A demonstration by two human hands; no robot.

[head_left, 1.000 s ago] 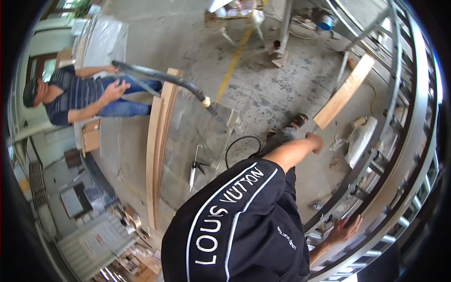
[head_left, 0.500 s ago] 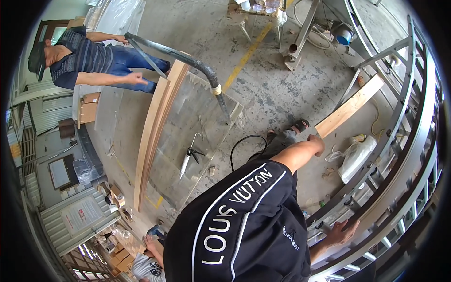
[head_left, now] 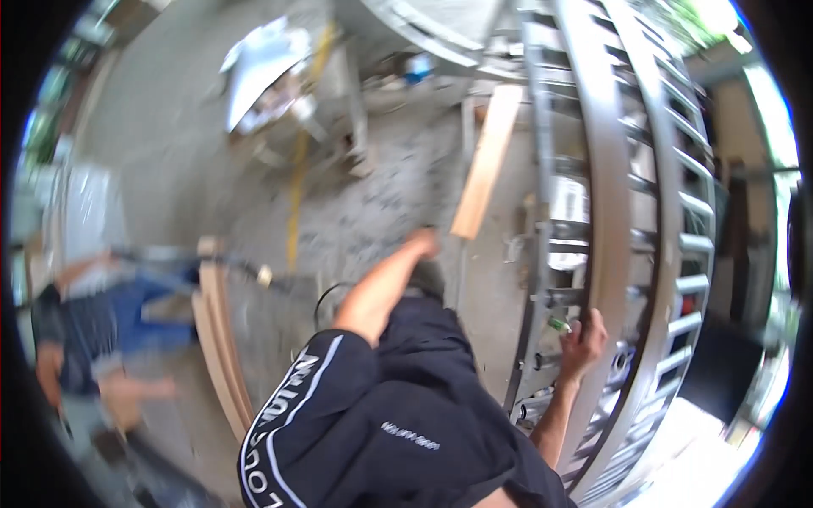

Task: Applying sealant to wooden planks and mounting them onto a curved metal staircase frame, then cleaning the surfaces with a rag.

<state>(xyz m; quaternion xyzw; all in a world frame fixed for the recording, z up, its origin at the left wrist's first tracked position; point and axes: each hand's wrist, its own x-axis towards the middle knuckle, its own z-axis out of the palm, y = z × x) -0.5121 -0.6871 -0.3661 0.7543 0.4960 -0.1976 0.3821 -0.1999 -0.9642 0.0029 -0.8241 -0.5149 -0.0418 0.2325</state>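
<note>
While our left hand (head_left: 425, 244), its grip too blurred to tell, hangs just short of the wooden board (head_left: 488, 161), our right hand (head_left: 584, 345), fingers parted, seems braced at the metal rail (head_left: 611, 212), any next move needing a firmer hold.

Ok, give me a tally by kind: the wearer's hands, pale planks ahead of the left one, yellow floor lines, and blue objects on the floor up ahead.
Hands: 2, the left hand and the right hand
Pale plank: 1
Yellow floor line: 1
Blue object: 1, blurred
Total: 5
</note>
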